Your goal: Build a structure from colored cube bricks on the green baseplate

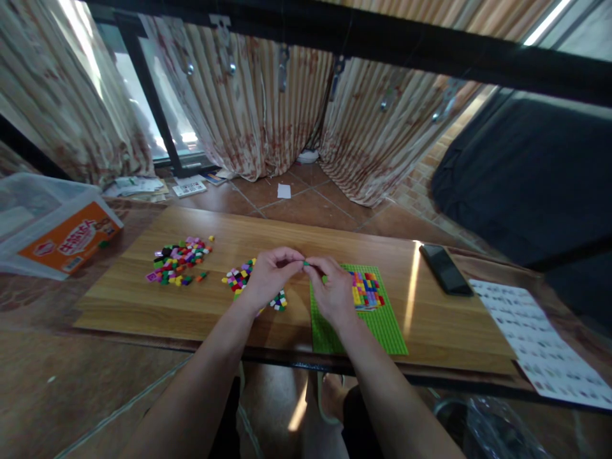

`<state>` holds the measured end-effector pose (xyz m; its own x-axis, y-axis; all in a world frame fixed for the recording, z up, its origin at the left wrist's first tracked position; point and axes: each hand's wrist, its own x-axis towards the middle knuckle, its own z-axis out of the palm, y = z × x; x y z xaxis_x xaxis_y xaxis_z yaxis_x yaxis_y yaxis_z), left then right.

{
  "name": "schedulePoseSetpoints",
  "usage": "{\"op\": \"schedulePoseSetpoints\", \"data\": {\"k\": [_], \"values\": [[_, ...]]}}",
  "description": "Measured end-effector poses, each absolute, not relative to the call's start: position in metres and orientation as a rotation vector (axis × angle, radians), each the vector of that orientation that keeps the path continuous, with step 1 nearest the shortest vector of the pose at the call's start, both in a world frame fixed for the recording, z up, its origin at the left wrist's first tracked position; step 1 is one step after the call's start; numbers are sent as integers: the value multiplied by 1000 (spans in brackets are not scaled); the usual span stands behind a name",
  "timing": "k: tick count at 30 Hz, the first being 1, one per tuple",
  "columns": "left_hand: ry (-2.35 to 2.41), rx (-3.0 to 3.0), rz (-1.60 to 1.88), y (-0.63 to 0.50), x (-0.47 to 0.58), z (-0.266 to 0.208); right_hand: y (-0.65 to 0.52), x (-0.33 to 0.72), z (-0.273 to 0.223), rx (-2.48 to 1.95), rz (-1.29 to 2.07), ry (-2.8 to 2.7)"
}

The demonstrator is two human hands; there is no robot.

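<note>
While both hands meet above board: left hand (pixel 268 275), right hand (pixel 335 294) fingers pinch tiny green brick (pixel 306 263) together.

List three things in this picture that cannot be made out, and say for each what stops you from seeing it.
1. Head view: the small green piece pinched between the left hand and right hand; too small and covered by fingertips to tell its shape.
2. The brick pile beside the left hand; partly hidden by that hand.
3. The printed sheet; cut off by the right edge, print too small to read.
</note>
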<state>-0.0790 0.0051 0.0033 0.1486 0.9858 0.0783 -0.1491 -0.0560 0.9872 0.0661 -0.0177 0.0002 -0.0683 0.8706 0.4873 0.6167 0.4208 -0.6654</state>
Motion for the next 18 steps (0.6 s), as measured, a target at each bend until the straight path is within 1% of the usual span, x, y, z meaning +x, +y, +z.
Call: {"op": "schedulePoseSetpoints", "data": {"k": [5, 8, 12, 18], "values": [[916, 900, 1170, 5, -83, 7, -19, 68, 2, -1209, 331, -1819], [912, 776, 1179, 6, -95, 14, -17, 74, 2, -1198, 396, -1687], [884, 781, 1151, 6, -105, 19, -17, 77, 4, -1146, 547, -1465], [889, 839, 1097, 4, -90, 9, -24, 72, 14, -1052, 647, -1413]]}}
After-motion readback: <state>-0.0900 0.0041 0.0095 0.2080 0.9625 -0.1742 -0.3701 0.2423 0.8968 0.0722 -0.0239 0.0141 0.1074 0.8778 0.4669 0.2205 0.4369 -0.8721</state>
